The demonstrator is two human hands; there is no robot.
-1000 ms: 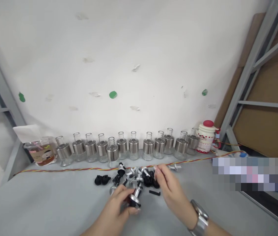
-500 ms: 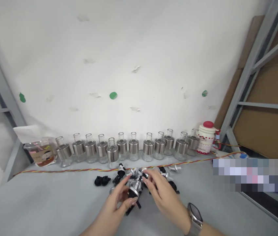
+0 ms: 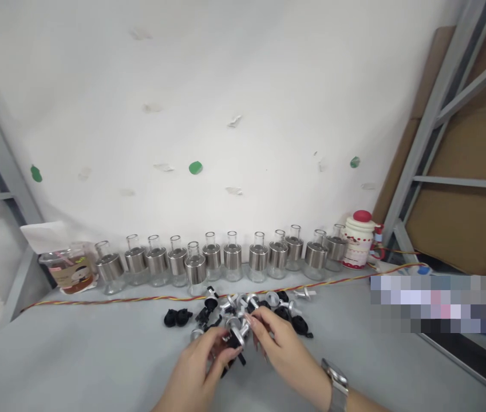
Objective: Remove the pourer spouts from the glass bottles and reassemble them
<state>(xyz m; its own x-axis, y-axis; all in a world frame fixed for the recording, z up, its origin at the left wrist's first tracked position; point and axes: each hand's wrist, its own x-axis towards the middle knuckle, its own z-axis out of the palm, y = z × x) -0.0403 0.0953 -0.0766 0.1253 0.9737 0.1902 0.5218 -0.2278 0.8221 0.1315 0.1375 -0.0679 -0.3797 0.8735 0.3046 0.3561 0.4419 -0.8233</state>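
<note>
My left hand (image 3: 197, 363) is closed around the black base of a silver-and-black pour spout (image 3: 237, 334), thumb on the near side. The fingertips of my right hand (image 3: 285, 349) pinch together at the spout's silver tip; whether a small part sits between them is hidden. A silver watch is on my right wrist. Just beyond my hands lies a loose pile of silver and black spout parts (image 3: 230, 304). Two round black caps (image 3: 177, 317) lie left of the pile, and another black cap (image 3: 300, 325) is on its right.
Several glass bottles (image 3: 233, 254) with metal sleeves and uncapped necks stand along the wall. A twisted red-yellow wire (image 3: 139, 297) crosses the grey table (image 3: 75, 355) before them. At left is a cup (image 3: 71, 272); at right, a white jar (image 3: 358, 243) with a red knob.
My right hand has drawn nearer and lower, onto the spout's silver tip. My left hand has tilted the spout slightly to the right and keeps hold of it.
</note>
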